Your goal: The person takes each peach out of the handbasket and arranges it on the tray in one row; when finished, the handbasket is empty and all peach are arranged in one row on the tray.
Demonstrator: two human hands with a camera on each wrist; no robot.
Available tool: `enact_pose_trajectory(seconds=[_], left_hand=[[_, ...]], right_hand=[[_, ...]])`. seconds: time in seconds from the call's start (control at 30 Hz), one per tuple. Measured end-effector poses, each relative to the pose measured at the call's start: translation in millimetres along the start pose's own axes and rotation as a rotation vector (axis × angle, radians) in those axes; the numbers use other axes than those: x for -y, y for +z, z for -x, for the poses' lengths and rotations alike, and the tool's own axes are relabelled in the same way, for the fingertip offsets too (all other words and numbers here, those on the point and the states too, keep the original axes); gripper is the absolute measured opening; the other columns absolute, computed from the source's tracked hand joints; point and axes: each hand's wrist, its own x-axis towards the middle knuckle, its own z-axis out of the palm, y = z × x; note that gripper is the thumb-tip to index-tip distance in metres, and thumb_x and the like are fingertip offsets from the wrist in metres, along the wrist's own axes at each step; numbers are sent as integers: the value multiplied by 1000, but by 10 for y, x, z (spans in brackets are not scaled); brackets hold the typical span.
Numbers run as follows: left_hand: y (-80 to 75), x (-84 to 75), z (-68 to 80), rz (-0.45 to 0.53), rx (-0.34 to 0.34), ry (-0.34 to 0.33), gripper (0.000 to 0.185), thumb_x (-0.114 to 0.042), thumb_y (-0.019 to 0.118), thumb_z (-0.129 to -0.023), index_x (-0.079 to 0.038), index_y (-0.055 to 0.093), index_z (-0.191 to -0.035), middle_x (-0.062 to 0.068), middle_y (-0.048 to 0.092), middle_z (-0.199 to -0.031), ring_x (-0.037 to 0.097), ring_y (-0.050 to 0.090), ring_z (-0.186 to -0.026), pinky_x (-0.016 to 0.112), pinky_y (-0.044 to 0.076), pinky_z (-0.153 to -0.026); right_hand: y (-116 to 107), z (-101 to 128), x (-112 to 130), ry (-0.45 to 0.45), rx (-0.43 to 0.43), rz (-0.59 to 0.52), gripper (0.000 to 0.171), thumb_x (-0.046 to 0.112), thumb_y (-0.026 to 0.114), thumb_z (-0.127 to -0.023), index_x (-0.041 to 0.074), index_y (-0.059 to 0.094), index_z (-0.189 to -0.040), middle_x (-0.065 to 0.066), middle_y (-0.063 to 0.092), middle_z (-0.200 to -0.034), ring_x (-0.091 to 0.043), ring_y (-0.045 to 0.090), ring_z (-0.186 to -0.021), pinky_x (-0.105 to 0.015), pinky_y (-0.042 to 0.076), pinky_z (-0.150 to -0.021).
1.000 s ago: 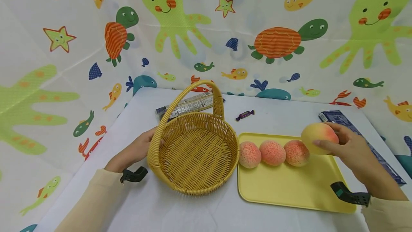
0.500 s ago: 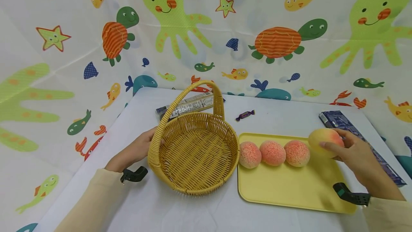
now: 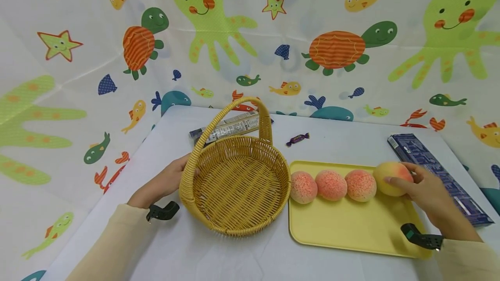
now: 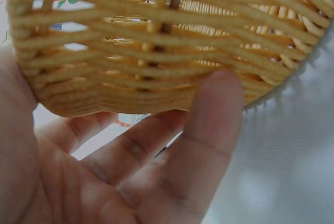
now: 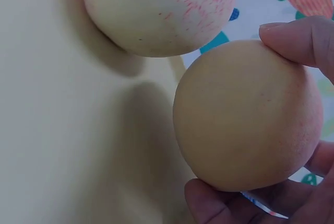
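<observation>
The left hand (image 3: 162, 184) stayed open-fingered against the wicker basket (image 3: 237, 184). On the yellow tray (image 3: 351, 229), the right hand (image 3: 425, 194) had lowered its gripped peach (image 3: 392, 178) from mid-air to beside three speckled peaches (image 3: 331, 185), apparently extending that row.

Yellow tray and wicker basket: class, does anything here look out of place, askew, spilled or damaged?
Nothing spilled or damaged. Three speckled pink peaches sit in a neat row on the yellow tray; the right hand holds a smoother yellow peach at the row's end. The wicker basket stands upright, steadied by the left hand. One wrapped candy lies alone behind.
</observation>
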Motion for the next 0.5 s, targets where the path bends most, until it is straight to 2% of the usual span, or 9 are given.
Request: enact_pose_trajectory(seconds=[0.17, 0.3, 0.5], left_hand=[[-10, 21, 12, 18, 6, 21, 51, -28, 58, -107, -10, 46, -154, 17, 63, -137, 31, 58, -122, 47, 48, -100], [-12, 27, 20, 29, 15, 26, 52, -28, 58, -107, -11, 45, -155, 16, 62, -137, 29, 57, -122, 45, 48, -99], [5, 18, 7, 10, 1, 6, 51, -29, 56, -108, -10, 45, -155, 18, 62, -139, 34, 58, -127, 52, 47, -103]], right_hand=[[16, -17, -19, 19, 21, 5, 103, 57, 64, -99, -8, 16, -161, -36, 42, -141, -37, 46, -114, -23, 45, -74], [33, -22, -30, 12, 18, 18, 102, 56, 65, -99, -10, 17, -161, -36, 44, -139, -38, 46, -113, -22, 45, -73], [49, -18, -33, -15, 4, 44, 101, 54, 66, -98, -10, 19, -160, -37, 47, -136, -40, 48, -112, -21, 45, -72]])
